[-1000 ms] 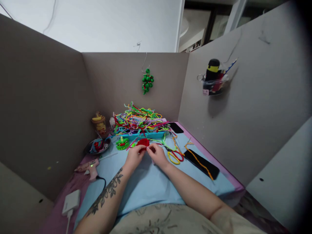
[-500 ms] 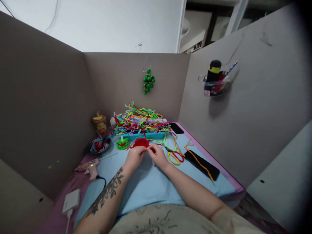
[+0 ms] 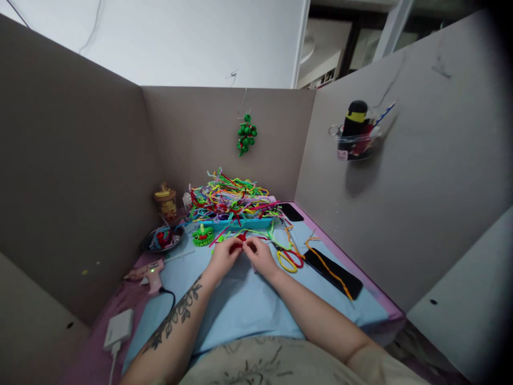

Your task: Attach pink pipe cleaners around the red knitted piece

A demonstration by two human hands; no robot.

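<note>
My left hand and my right hand meet fingertip to fingertip above the blue cloth, both closed in a pinch. Between them is a red fuzzy pipe cleaner piece; most of it is hidden behind the fingers. Just left of my left hand sits a green pipe cleaner frog-like face with a red mouth. Scissors with yellow and red handles lie to the right of my right hand. Green and red pipe cleaner strands stretch over the cloth behind my fingers.
A blue tray heaped with colourful pipe cleaners stands at the back. On the left are a dark bowl, a pink glue gun and a white power block. An orange strand crosses a black slab at right.
The red piece, seen broad and round before, now shows only as a small part above the fingers. Both hands stay in nearly the same place; the view shifts slightly.
</note>
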